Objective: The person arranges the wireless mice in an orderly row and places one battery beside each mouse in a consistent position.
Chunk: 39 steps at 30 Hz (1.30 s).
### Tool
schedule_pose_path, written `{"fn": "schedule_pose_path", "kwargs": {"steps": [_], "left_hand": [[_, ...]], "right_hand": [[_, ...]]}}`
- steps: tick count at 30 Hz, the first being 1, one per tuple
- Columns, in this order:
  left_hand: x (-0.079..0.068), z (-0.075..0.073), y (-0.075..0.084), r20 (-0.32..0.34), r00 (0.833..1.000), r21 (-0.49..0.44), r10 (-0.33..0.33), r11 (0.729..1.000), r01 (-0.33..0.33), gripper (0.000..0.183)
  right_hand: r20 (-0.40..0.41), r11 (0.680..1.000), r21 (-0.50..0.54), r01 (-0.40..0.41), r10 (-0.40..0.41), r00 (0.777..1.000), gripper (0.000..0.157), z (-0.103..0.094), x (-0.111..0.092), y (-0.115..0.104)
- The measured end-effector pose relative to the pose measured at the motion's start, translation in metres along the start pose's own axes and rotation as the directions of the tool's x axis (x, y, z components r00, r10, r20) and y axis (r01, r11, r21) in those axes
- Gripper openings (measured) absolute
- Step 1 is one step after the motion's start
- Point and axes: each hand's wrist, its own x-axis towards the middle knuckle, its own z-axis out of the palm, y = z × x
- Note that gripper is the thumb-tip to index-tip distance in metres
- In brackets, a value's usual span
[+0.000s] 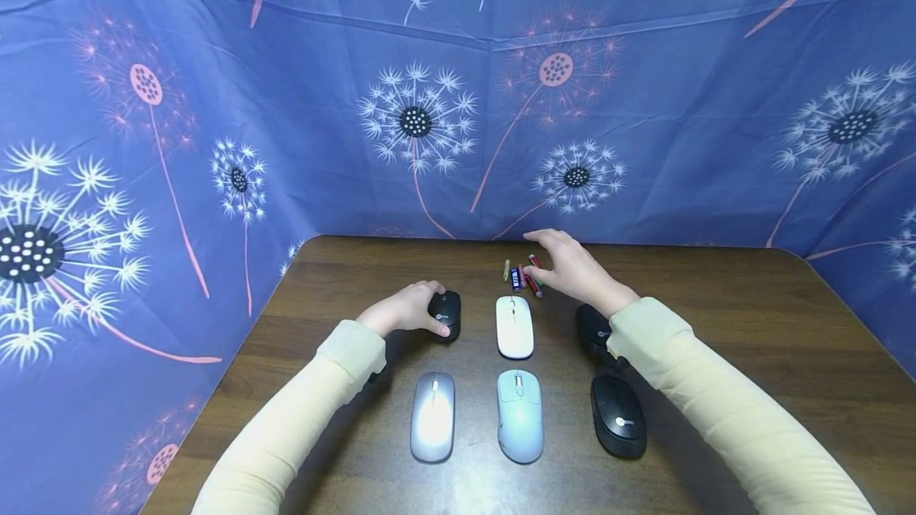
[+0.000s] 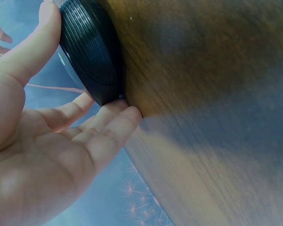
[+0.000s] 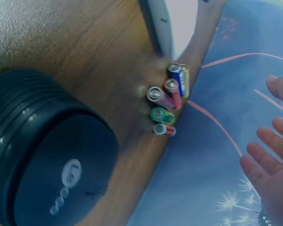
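My left hand (image 1: 404,308) holds a black computer mouse (image 1: 446,312) on the left of the table, thumb at its near side and fingers at its far side. In the left wrist view, the ribbed side of that mouse (image 2: 92,47) faces the camera between the thumb and fingertips. At the back, my right hand (image 1: 572,270) hovers with loosely extended fingers beside a small group of batteries, among them a blue battery (image 1: 515,280). The right wrist view shows that hand (image 3: 273,165) apart from the batteries, where a green battery (image 3: 161,115) lies among red ones.
A white mouse (image 1: 514,328) lies mid-table. Nearer are a grey mouse (image 1: 432,420), a light blue mouse (image 1: 520,420) and a black mouse (image 1: 619,416). My right sleeve partly covers another black mouse (image 1: 592,328). Behind the wooden table (image 1: 716,284) hangs a blue dandelion-print cloth (image 1: 315,102).
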Motion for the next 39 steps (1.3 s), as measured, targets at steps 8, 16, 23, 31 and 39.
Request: {"fn": "schedule_pose_path", "kwargs": {"steps": [8,16,23,31,39], "left_hand": [[0.003,0.0,-0.001,0.001,1.0,0.005,0.004,1.0,-0.004,0.08],[0.002,-0.001,0.001,-0.003,1.0,0.004,0.015,1.0,-0.015,0.08],[0.001,-0.002,-0.001,-0.003,1.0,0.005,0.005,1.0,-0.005,0.079],[0.0,0.0,-0.003,-0.002,1.0,-0.002,-0.004,1.0,0.004,0.079],[0.0,0.001,-0.001,-0.003,1.0,-0.006,-0.003,1.0,0.003,0.08]], "right_hand": [[0.04,1.0,0.0,-0.026,0.026,0.999,0.06,0.016,0.01,0.008],[0.094,0.998,-0.006,-0.064,0.064,0.994,0.063,0.03,0.024,0.014],[0.103,0.998,-0.012,-0.057,0.058,0.993,0.066,0.044,0.035,0.017],[0.116,0.995,-0.074,-0.073,0.081,0.99,0.07,0.06,0.04,0.02],[0.125,0.982,-0.187,-0.036,0.06,0.99,0.066,0.068,0.043,0.022]]}}
